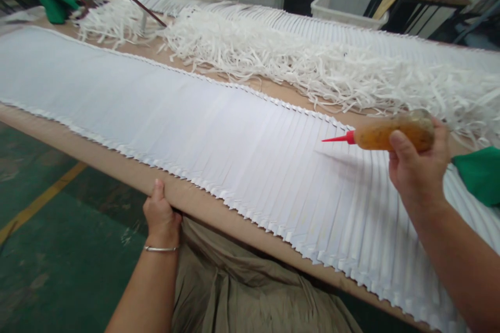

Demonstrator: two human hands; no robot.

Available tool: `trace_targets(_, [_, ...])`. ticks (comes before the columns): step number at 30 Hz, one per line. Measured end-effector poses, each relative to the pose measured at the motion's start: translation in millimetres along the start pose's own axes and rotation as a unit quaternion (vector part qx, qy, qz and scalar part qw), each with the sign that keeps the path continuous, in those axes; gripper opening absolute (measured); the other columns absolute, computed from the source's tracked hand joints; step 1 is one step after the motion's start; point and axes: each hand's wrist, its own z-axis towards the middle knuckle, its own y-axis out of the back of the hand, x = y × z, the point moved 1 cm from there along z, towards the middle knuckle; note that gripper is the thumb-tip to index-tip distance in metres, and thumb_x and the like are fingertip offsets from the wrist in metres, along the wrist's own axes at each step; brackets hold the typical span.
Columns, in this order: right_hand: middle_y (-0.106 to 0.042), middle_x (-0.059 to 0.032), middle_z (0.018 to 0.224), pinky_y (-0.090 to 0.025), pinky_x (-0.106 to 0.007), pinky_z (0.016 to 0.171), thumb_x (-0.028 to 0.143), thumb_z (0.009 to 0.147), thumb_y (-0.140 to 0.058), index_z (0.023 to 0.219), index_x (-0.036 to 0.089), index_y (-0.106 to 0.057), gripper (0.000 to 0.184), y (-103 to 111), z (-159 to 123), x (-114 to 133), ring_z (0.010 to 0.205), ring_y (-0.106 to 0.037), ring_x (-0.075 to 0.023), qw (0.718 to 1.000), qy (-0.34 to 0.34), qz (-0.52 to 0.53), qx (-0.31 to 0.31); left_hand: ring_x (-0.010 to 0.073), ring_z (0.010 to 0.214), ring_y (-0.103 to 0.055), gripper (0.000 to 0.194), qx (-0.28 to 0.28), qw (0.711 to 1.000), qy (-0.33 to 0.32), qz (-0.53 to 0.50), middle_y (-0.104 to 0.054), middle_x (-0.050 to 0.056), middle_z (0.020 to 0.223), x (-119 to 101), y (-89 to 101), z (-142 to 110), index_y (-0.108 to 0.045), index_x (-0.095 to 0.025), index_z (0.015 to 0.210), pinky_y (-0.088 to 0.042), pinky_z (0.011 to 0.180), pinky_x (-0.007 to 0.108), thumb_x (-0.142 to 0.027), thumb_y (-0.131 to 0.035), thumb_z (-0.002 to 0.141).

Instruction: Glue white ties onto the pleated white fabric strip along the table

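Observation:
My right hand (420, 166) is wrapped round a squeeze bottle (394, 134) of amber liquid with a red nozzle. The nozzle points left, just above a long row of overlapping white paper sheets (195, 130) fanned out along the table. My left hand (161, 213) grips the near edge of the brown table (117, 164), thumb on top and fingers hidden under the edge. A thin metal bangle sits on that wrist.
A heap of white paper strips (297, 57) lies behind the fanned sheets, with a second fanned row (351, 36) beyond it. Green cloth (478, 174) lies at right and more green cloth (54, 0) at far left. Grey bins (344, 5) stand at the back. A brown stick (140, 5) pokes from the strips.

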Motion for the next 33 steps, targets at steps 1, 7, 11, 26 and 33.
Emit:
trace_targets(1, [-0.064, -0.0010, 0.115, -0.058, -0.043, 0.091, 0.032, 0.061, -0.090, 0.112, 0.028, -0.059, 0.061, -5.5, 16.8, -8.4, 0.106, -0.066, -0.0213, 1.000, 0.002, 0.028, -0.005, 0.0166, 0.094, -0.068, 0.029, -0.003, 1.000, -0.001, 0.001, -0.071, 0.009, 0.103, -0.7, -0.4, -0.6, -0.067, -0.004, 0.104, -0.054, 0.102, 0.038, -0.025, -0.072, 0.085])
trace_targets(7, [-0.065, -0.0001, 0.094, -0.060, -0.036, 0.067, 0.029, 0.056, -0.091, 0.099, 0.020, -0.060, 0.054, -33.5, 74.7, -51.8, 0.080, -0.064, -0.0164, 0.990, -0.094, 0.103, -0.007, 0.0176, 0.091, -0.069, 0.023, -0.014, 1.000, 0.004, 0.004, -0.071, 0.007, 0.095, -5.6, -3.5, -3.9, -0.068, -0.005, 0.096, -0.057, 0.098, 0.039, -0.024, -0.072, 0.084])
trace_targets(11, [-0.065, -0.0019, 0.094, -0.056, -0.028, 0.055, 0.030, 0.057, -0.091, 0.100, 0.019, -0.060, 0.054, -41.2, 85.5, -62.5, 0.075, -0.063, -0.0157, 0.991, -0.105, 0.087, -0.014, 0.0175, 0.089, -0.069, 0.023, -0.028, 0.999, 0.008, 0.013, -0.071, 0.006, 0.093, -5.5, -2.8, -3.0, -0.068, -0.006, 0.095, -0.056, 0.099, 0.041, -0.025, -0.073, 0.083])
trace_targets(26, [-0.064, -0.0026, 0.095, -0.049, -0.022, 0.046, 0.031, 0.056, -0.091, 0.102, 0.019, -0.061, 0.056, -48.0, 80.4, -55.7, 0.074, -0.063, -0.0162, 0.994, -0.095, 0.048, 0.019, 0.0181, 0.091, -0.070, 0.027, -0.016, 1.000, -0.003, 0.014, -0.071, 0.007, 0.095, -5.0, -3.0, -5.4, -0.069, -0.007, 0.098, -0.058, 0.097, 0.037, -0.029, -0.074, 0.082])
trace_targets(33, [-0.065, -0.0007, 0.097, -0.051, -0.021, 0.051, 0.032, 0.055, -0.093, 0.102, 0.021, -0.060, 0.058, -40.6, 43.6, -37.2, 0.081, -0.063, -0.0162, 0.993, -0.105, 0.051, 0.029, 0.0158, 0.088, -0.068, 0.026, -0.018, 1.000, 0.003, 0.004, -0.071, 0.007, 0.098, -0.5, -1.4, 0.1, -0.069, -0.006, 0.100, -0.059, 0.093, 0.034, -0.026, -0.072, 0.084])
